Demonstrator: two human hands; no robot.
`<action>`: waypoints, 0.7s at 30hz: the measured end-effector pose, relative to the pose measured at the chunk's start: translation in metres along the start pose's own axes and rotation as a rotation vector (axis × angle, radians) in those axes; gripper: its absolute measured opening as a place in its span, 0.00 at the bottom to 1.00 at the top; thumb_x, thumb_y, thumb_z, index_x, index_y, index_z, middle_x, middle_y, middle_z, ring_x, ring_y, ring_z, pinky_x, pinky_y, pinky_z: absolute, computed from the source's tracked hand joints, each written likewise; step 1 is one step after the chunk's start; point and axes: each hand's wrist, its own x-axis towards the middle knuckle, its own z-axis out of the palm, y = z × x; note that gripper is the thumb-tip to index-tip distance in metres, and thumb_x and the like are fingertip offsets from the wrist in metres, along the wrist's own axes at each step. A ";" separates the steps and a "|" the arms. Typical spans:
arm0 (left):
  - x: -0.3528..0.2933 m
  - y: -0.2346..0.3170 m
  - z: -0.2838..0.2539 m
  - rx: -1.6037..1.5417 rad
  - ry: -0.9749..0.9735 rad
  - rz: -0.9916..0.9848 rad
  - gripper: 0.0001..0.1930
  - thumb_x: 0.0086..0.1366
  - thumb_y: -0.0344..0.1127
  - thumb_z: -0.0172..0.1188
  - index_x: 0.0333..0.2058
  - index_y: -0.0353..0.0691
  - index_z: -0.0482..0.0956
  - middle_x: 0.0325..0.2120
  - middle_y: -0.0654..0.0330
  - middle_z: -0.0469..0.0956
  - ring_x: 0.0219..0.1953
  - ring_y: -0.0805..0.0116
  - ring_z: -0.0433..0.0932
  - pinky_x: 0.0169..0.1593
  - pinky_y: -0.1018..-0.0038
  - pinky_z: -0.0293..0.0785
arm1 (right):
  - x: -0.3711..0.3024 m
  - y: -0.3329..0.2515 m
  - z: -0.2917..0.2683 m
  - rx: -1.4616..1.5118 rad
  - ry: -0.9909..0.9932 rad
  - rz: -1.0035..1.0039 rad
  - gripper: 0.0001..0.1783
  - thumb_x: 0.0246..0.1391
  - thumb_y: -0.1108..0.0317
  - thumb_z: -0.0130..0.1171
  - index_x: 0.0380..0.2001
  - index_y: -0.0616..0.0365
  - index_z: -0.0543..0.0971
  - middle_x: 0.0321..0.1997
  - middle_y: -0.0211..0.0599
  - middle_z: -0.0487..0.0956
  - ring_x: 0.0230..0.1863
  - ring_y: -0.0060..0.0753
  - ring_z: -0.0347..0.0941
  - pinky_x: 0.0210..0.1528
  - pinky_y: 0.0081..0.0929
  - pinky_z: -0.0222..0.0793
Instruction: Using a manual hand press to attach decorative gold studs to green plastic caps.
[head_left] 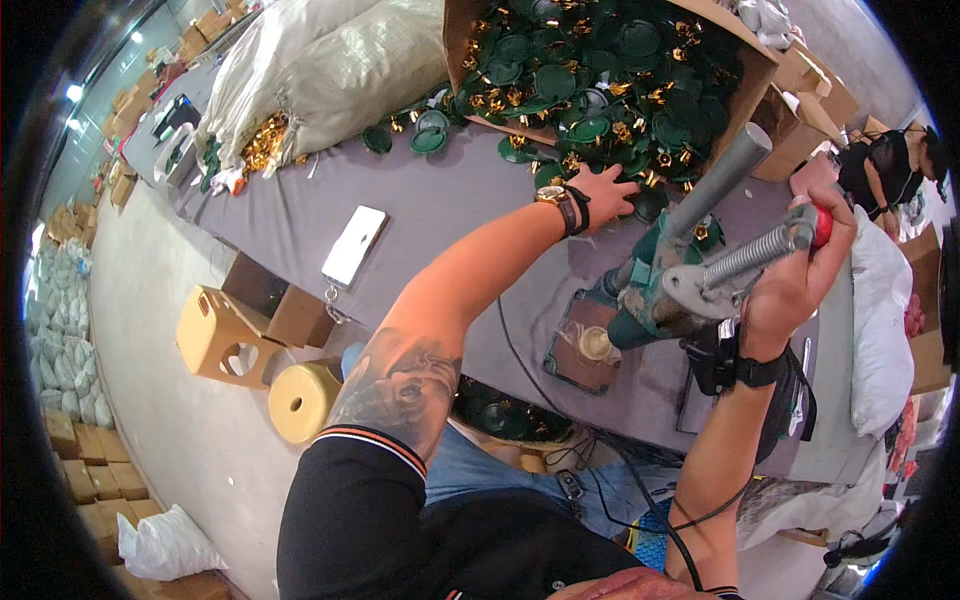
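**Among green discs (588,130) with the left hand (605,195), on the press (650,290) with the right hand (838,245)**

Spread, palm down, with the left hand at the near edge of the heaped discs; cannot tell whether pinching one, with the fingertips partly lost among them. Curled with the right hand around the red knob (822,228) of the press, just beyond the end of the spring (750,257).

Best, as a judgement, to lift a single disc by its rim from the loose ones nearest the left fingertips, rather than dig deep and risk tangling on the gold pieces (621,132). Wise to put no weight on the red knob with left fingers anywhere beneath the press. Worth seating any disc flat and centred at the pale round piece (594,343) before pulling.

Discs under and beyond the left fingers, spilling from the cardboard box (748,90); a few more well to the left of the left hand, beside the pale sack (365,80). Press between the hands, to the right of the left one and to the left of the right one. Pale round piece below the left hand, on the base plate (585,375), well apart from both hands.
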 end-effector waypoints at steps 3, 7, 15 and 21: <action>-0.014 -0.004 0.020 0.043 0.169 0.045 0.23 0.58 0.32 0.66 0.54 0.57 0.80 0.62 0.66 0.70 0.69 0.50 0.62 0.53 0.42 0.77 | 0.001 -0.006 0.002 0.103 -0.022 0.042 0.07 0.69 0.70 0.57 0.47 0.53 0.74 0.31 0.21 0.68 0.21 0.09 0.58 0.20 0.14 0.51; -0.049 -0.001 0.029 0.056 0.198 -0.006 0.18 0.62 0.32 0.62 0.51 0.52 0.81 0.62 0.66 0.70 0.67 0.52 0.64 0.53 0.43 0.77 | -0.001 -0.004 0.004 0.071 -0.032 0.078 0.07 0.69 0.69 0.58 0.47 0.52 0.74 0.30 0.21 0.68 0.21 0.09 0.59 0.20 0.13 0.55; -0.131 0.020 0.027 -0.081 0.202 -0.042 0.17 0.62 0.31 0.61 0.51 0.50 0.81 0.61 0.66 0.69 0.65 0.54 0.65 0.51 0.48 0.79 | 0.001 0.001 -0.001 0.132 -0.043 0.104 0.08 0.69 0.68 0.59 0.48 0.52 0.74 0.31 0.22 0.69 0.21 0.10 0.60 0.20 0.14 0.56; -0.186 0.038 0.029 -0.090 0.316 -0.099 0.33 0.58 0.27 0.64 0.64 0.55 0.73 0.70 0.66 0.63 0.70 0.52 0.62 0.59 0.45 0.74 | 0.000 0.002 0.000 0.035 -0.074 0.044 0.10 0.72 0.73 0.50 0.53 0.52 0.71 0.28 0.21 0.64 0.20 0.09 0.53 0.20 0.16 0.48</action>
